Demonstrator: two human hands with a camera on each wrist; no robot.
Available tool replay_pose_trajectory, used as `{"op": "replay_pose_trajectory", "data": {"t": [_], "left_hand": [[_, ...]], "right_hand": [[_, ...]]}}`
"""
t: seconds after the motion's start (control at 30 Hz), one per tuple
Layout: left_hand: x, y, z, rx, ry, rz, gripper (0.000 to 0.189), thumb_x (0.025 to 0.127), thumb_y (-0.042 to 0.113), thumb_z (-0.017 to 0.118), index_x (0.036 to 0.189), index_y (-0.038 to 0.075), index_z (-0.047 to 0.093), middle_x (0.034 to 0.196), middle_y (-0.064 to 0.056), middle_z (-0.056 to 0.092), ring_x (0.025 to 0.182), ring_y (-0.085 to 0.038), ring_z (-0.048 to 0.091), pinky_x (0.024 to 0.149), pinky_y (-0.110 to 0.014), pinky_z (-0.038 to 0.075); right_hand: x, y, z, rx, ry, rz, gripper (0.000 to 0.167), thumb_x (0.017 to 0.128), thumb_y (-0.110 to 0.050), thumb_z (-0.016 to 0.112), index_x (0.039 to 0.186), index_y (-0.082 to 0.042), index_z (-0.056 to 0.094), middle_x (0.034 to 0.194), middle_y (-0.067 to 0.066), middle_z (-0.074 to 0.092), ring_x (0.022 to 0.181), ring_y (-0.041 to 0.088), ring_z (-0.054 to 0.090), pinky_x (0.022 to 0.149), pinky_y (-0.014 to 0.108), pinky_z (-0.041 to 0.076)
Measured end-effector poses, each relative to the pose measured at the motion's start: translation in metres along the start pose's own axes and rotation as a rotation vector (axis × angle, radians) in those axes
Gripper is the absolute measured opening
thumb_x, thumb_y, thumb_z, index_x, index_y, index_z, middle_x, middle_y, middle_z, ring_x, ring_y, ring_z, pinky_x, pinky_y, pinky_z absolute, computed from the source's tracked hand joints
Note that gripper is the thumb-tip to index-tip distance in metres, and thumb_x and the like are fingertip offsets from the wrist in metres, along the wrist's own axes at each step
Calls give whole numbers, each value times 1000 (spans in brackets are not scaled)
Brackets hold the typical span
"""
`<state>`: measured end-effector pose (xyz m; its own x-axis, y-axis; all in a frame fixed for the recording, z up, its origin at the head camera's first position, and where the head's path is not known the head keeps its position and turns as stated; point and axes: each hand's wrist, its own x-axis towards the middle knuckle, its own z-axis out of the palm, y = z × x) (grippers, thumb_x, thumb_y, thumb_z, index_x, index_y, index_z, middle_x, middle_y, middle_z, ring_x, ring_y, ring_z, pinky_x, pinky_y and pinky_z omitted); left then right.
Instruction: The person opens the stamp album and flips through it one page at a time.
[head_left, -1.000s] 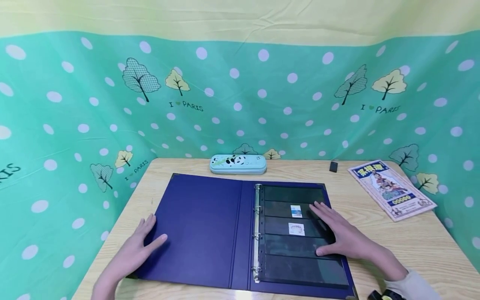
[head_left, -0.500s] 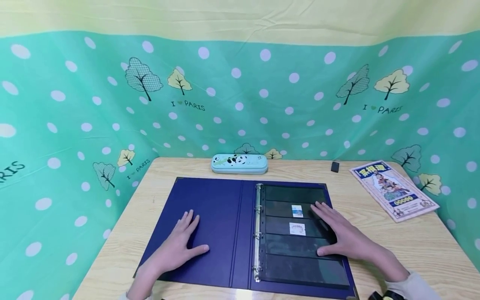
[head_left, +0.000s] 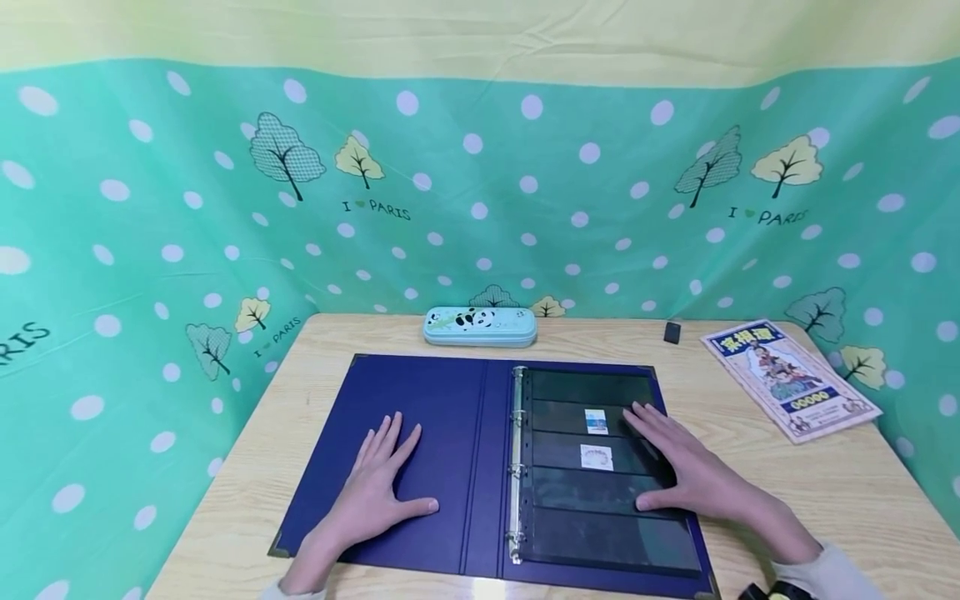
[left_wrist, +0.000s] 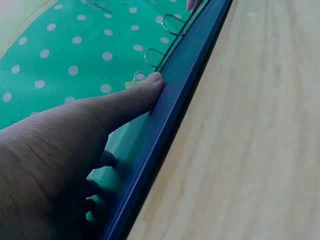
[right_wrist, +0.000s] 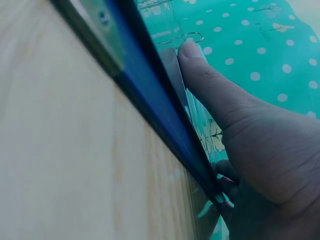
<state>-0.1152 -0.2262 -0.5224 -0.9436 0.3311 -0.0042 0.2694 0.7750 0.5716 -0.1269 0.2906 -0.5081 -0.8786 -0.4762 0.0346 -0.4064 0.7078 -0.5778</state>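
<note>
A dark blue ring-bound stamp album point(head_left: 420, 392) lies open on the table, its metal rings point(head_left: 516, 467) left of a black pocket page point(head_left: 585, 533). Two stamps sit in the page's pockets: a blue and white stamp point(head_left: 596, 422) and, below it, a pale pink one point(head_left: 597, 457). My left hand point(head_left: 378, 492) rests with spread fingers on the bare inside of the left cover; the left wrist view shows its thumb point(left_wrist: 145, 90) on the blue surface. My right hand point(head_left: 690, 471) lies spread over the right part of the pocket page, thumb point(right_wrist: 200, 70) on the page.
Behind the album stands a light blue panda pencil case point(head_left: 480, 327). A small black object point(head_left: 672, 332) lies to its right near the back edge. A printed booklet point(head_left: 791, 381) lies at the far right. A green dotted cloth point(head_left: 480, 183) hangs behind the table.
My left hand has moved right, from the left cover's outer edge onto the cover's inside. The right hand stays on the page; the album lies as before.
</note>
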Motion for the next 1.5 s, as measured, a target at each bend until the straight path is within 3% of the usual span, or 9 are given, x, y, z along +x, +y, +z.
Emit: {"op": "replay_pose_trajectory", "data": {"t": [0.37, 0.7, 0.87, 1.0, 1.1, 1.2, 1.5], "left_hand": [[0, 0, 0, -8, 26, 2, 119, 81, 73, 87, 173, 12, 41, 183, -25, 15, 169, -50, 6, 131, -72, 2], [-1, -4, 5, -11, 111, 88, 115, 82, 72, 88, 170, 11, 47, 179, -30, 23, 166, -57, 15, 131, -71, 6], [0, 0, 2, 6, 66, 38, 115, 82, 70, 88, 171, 11, 44, 181, -28, 20, 167, -54, 12, 131, -72, 5], [-1, -4, 3, -4, 56, 15, 118, 81, 74, 87, 173, 14, 43, 183, -24, 18, 169, -50, 9, 135, -64, 0], [-1, -6, 7, -29, 96, 50, 117, 80, 74, 87, 171, 13, 46, 182, -25, 20, 168, -52, 12, 134, -63, 0], [-2, -4, 6, -26, 114, 75, 114, 81, 71, 88, 169, 11, 48, 179, -30, 24, 166, -57, 15, 130, -72, 7], [0, -1, 1, -13, 43, 8, 117, 82, 73, 86, 172, 13, 43, 183, -25, 18, 169, -51, 10, 131, -72, 4]], "right_hand": [[3, -5, -10, -27, 16, 16, 107, 90, -58, 88, 173, -11, 39, 175, 28, 35, 157, 61, 32, 114, 83, 35], [22, -1, -28, -67, 104, 18, 105, 90, -45, 93, 171, -4, 40, 171, 33, 38, 155, 61, 35, 113, 84, 34], [29, 4, -33, -65, 107, 64, 107, 92, -44, 92, 171, 1, 37, 171, 37, 35, 155, 63, 32, 116, 84, 30], [33, 10, -34, -56, 90, 112, 111, 92, -46, 91, 172, 3, 33, 171, 41, 30, 156, 65, 29, 117, 83, 29], [36, 14, -34, -36, 75, 123, 113, 91, -48, 92, 173, 1, 31, 172, 41, 28, 156, 65, 27, 117, 83, 30], [38, 18, -32, -31, 57, 115, 119, 88, -50, 94, 175, -4, 29, 174, 39, 25, 159, 64, 21, 117, 84, 28], [38, 28, -25, -48, 31, 113, 133, 78, -55, 99, 179, -12, 23, 179, 31, 23, 164, 61, 10, 116, 89, 19]]}}
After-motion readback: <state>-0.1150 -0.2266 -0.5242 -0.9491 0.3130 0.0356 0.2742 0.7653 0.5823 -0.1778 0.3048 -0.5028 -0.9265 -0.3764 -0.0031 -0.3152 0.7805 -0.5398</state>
